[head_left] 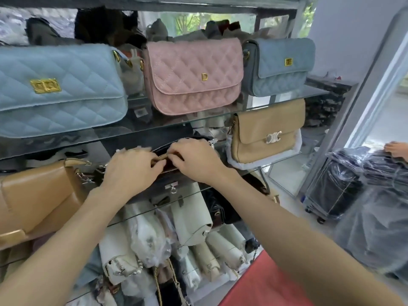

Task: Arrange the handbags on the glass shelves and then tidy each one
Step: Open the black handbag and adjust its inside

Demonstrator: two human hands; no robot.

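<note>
- My left hand point(132, 166) curled over the dark handbag point(176, 184) on the middle glass shelf point(284, 159), fingertips pinching its open zipper edge.
- My right hand point(194, 160) pinched the same opening, fingers bent.

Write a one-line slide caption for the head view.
Both hands, left hand and right hand, work the top opening of a dark handbag on a glass shelf below pastel quilted bags.
</note>
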